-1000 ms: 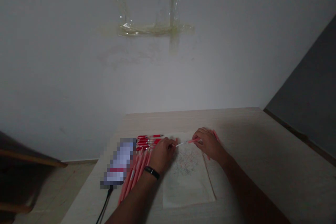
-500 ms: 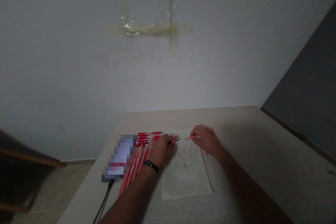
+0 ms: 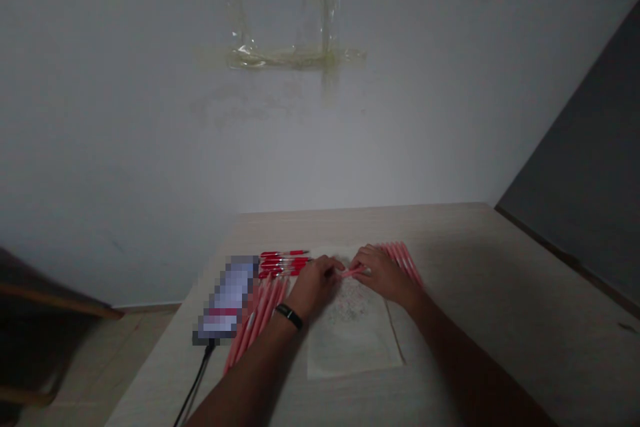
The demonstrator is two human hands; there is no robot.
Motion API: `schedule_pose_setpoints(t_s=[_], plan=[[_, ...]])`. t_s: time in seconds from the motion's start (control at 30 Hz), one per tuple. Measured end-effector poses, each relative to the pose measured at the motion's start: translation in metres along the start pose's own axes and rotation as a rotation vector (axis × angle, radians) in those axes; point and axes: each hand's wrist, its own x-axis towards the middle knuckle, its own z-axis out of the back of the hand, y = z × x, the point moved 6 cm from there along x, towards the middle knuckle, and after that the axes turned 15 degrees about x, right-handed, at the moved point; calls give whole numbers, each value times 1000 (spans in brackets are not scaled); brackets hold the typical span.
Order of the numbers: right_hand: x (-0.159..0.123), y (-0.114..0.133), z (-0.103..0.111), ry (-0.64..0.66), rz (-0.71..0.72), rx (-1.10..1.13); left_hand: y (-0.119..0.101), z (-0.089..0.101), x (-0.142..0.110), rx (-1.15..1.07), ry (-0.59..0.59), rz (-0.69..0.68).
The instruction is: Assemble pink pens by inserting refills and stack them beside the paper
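Between the fingertips of the right hand point(image 3: 384, 269), a pink tube point(image 3: 356, 271) sits pinched; the left hand point(image 3: 319, 278) curls at its end, its hold unclear. Over the paper point(image 3: 350, 347), the hands have drawn closer, the white shaft gone from view, apparently sheathed.

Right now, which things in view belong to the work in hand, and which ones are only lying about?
Likely belonging:
held pink stick
left-side pink sticks
right-side pink sticks
red pens
pale sheet

Apparently only lying about:
pixelated device
black cable
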Motion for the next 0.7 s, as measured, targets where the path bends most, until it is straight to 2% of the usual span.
schedule_pose_setpoints(t_s=[0.23, 0.4, 0.7], plan=[[0, 6, -8, -10, 4, 87, -6, 2, -4, -252, -96, -18], [0, 6, -16, -10, 0, 60, -13, 5, -5, -372, -112, -41], [-2, 17, -19, 103, 62, -41, -16, 15, -6, -426, -162, -53]])
